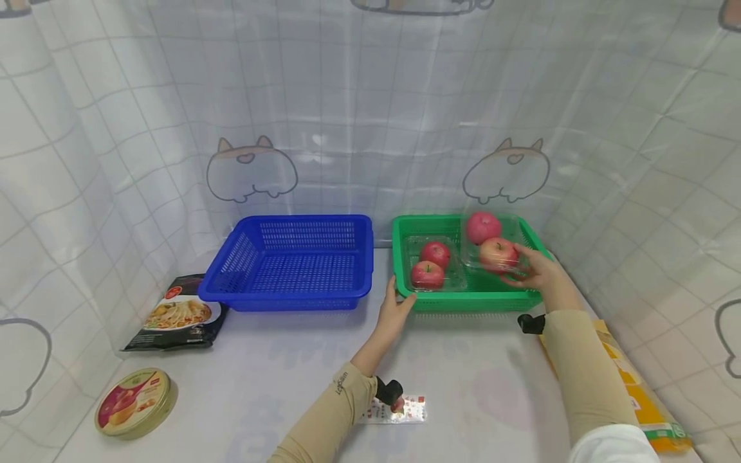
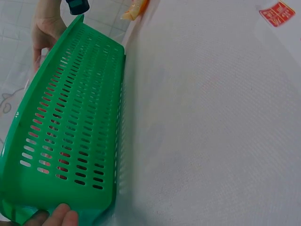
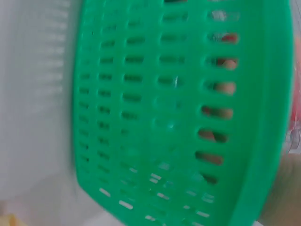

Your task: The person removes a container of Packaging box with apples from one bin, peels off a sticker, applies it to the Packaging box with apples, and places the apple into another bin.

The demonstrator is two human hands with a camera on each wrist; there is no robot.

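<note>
A green basket [image 1: 475, 301] stands at the right back. My left hand [image 1: 395, 312] holds its front left corner, thumb at the front rim; the fingertips [image 2: 59, 217] show at the basket's end in the left wrist view. My right hand [image 1: 538, 273] grips a clear plastic box [image 1: 511, 226] with two red apples, tilted above the right part of the basket. Another clear box [image 1: 454, 278], also with two apples, lies inside on the left. In the right wrist view the basket wall [image 3: 141, 94] hides most of my right hand [image 3: 282, 193].
A blue basket [image 1: 289, 303] stands left of the green one. Beside it lie a black noodle packet [image 1: 179, 315] and a round tin [image 1: 134, 402]. A small printed packet [image 1: 412, 409] lies at the front, partly behind my left wrist. A yellow bag [image 1: 642, 392] is by my right arm.
</note>
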